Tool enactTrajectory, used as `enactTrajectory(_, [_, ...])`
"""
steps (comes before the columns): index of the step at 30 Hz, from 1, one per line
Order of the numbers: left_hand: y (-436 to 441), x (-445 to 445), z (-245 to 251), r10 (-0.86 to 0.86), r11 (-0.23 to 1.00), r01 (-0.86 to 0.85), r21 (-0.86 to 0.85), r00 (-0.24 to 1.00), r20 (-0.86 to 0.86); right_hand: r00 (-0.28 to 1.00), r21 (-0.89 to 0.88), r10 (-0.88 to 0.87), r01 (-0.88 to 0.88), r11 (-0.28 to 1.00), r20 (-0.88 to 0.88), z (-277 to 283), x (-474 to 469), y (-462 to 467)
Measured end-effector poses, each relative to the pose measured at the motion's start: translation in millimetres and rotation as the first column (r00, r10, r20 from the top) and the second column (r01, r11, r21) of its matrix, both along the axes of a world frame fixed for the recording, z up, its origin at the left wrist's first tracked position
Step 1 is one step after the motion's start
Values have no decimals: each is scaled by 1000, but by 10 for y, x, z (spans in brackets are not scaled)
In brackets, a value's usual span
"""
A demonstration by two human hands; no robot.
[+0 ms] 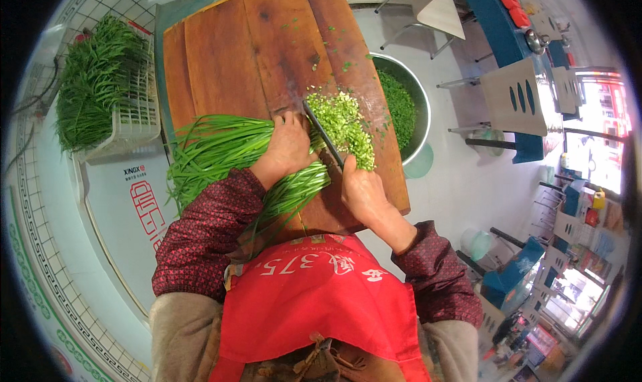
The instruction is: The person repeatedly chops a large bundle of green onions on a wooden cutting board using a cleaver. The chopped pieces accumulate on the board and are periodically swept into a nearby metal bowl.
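My left hand (290,144) presses down on a thick bundle of garlic chives (220,144), its fingers bent near the cut ends. The long green leaves fan out to the left across a wooden cutting board (215,66). In my right hand (363,189) is the handle of a kitchen knife (323,134), its dark blade seen from above, edge-on beside the bundle. A pile of chopped pale chive pieces (346,121) lies against the blade's right side. My right fingers wrap the handle, which is mostly hidden.
Right of the board, a round metal basin (427,116) holds chopped greens (398,106). A white plastic basket (138,116) heaped with uncut chives (98,81) stands at the left on a white appliance lid (120,181). Chairs (516,99) and blue tables (484,16) stand farther right.
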State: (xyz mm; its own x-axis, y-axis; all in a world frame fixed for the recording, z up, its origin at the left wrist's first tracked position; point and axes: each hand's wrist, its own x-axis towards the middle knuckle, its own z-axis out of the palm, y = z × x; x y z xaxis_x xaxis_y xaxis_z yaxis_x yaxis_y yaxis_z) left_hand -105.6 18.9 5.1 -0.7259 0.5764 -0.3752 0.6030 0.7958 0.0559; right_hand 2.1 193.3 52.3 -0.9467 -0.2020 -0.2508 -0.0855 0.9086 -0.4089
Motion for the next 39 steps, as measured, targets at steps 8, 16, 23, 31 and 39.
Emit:
enactTrajectory(8, [-43, 19, -107, -21, 995, 35, 94, 990, -141, 985, -9, 8, -10, 1000, -171, -358, -504, -245])
enactTrajectory(16, [-22, 54, -100, 47, 994, -36, 99, 994, -102, 998, 32, 14, -12, 999, -66, 62, -153, 43])
enactTrajectory(23, [-34, 10, -41, -17, 999, 17, 42, 1000, -8, 999, 30, 32, -32, 999, 19, 25, -112, -25])
enactTrajectory(31, [-53, 47, -93, 24, 981, 6, 196, 988, -154, 997, 18, -35, 36, 999, -65, -367, -474, -167])
enactTrajectory(39, [-41, 46, -55, 25, 985, -5, 175, 993, -112, 999, 17, 15, -16, 1000, 45, 160, -29, 65])
